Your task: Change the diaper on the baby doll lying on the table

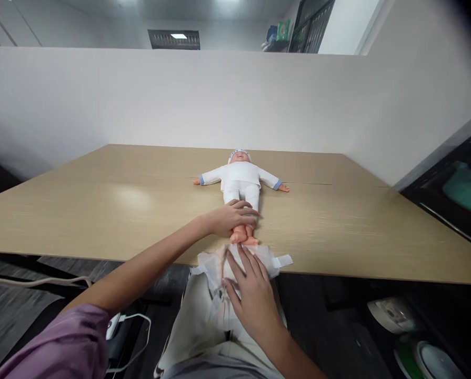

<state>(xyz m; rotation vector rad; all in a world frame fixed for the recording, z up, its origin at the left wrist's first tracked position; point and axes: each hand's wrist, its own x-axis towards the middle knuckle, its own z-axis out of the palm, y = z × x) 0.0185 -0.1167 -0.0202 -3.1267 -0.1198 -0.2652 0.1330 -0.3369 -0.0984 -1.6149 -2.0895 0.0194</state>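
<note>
Left hand (232, 218) is over the doll's legs (240, 233) mid-frame, can't tell if gripping. Right hand (251, 292) is splayed wide on the diaper (271, 257), lower center.

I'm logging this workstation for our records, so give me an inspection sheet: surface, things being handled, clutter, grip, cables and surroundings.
Surface: wood-look tabletop, a seam across it and a glare patch at left.
Things handled: baby doll in white clothes, on its back, feet toward the near edge; white diaper with tape tabs, just below its feet.
Clutter: pale rounded items below the table at right, too dim to identify.
Grip: left hand over the doll's lower legs; right hand on the diaper, fingers spread.
Cables: white cable at lower left; another white cable loops nearby.
Surroundings: white wall behind the table.
</note>
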